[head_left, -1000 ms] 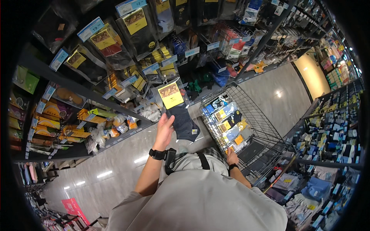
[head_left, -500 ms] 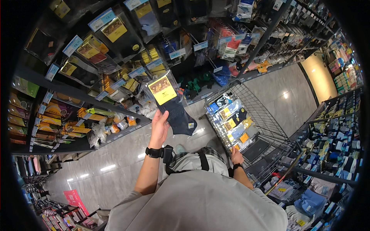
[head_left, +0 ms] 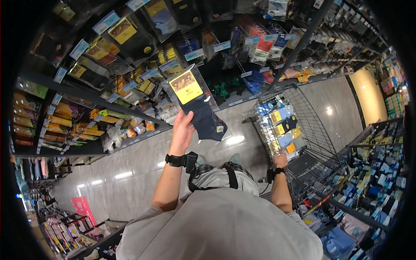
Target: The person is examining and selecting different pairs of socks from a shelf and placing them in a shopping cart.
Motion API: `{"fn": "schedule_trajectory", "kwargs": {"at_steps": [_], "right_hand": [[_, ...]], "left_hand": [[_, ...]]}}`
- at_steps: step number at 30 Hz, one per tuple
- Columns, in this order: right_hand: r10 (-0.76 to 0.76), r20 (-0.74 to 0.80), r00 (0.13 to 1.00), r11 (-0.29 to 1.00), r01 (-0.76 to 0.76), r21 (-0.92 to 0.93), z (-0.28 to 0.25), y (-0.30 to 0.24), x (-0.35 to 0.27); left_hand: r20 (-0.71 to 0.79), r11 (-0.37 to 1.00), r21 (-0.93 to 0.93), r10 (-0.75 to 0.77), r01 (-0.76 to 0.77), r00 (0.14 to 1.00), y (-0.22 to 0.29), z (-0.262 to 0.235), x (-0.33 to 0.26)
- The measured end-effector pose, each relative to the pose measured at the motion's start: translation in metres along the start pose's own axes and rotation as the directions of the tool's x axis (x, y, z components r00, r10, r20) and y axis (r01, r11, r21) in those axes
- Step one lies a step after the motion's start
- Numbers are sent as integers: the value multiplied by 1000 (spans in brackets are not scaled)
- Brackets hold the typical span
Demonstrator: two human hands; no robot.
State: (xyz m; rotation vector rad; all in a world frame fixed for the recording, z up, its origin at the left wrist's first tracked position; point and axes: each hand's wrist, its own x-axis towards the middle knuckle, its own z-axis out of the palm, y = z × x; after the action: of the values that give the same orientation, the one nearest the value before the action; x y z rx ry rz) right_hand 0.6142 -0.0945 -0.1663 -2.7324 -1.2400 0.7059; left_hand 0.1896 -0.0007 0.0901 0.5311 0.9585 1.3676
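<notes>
The left hand (head_left: 182, 130) is raised toward 12 o'clock, fingers curled around the lower edge of a sock pack (head_left: 193, 102), thumb pressed on its front. The pack is a clear sleeve with a yellow card on top and dark navy socks hanging below; it is held in the air in front of the shelves (head_left: 108, 104), apart from the hooks. The right hand (head_left: 280, 159) sits at 3 o'clock, closed on the near rim of the cart (head_left: 312, 130).

Progress: one pack is off the display and in hand. The cart already carries a stack of similar packs (head_left: 281, 125) in blue, yellow and dark colours. The held pack is not yet in the cart, so placing it appears to remain.

Change from the frame half a second ago: the pack stands higher and slightly further toward 1 o'clock, with the card turned more squarely to view. The right hand has kept its grip on the cart.
</notes>
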Motion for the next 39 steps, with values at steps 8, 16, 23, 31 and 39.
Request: {"fn": "schedule_trajectory", "kwargs": {"at_steps": [8,16,23,31,39], "right_hand": [[25,44,999,979,-33,203,-39,13,43],[26,-82,996,993,-17,113,-15,26,66],[-595,-104,797,442,432,786,-126,-214,-18],[-830,-231,507,99,541,835,-214,-408,-114],[-875,-186,448,179,655,735,-202,-462,-105]], "left_hand": [[-45,999,-13,45,-45,998,11,12,-8],[-44,996,62,67,-65,997,21,5,-2],[119,922,388,-40,-10,992,22,-22,22],[295,938,346,-129,20,947,30,-39,48],[292,916,400,-164,36,942,49,-44,60]]}}
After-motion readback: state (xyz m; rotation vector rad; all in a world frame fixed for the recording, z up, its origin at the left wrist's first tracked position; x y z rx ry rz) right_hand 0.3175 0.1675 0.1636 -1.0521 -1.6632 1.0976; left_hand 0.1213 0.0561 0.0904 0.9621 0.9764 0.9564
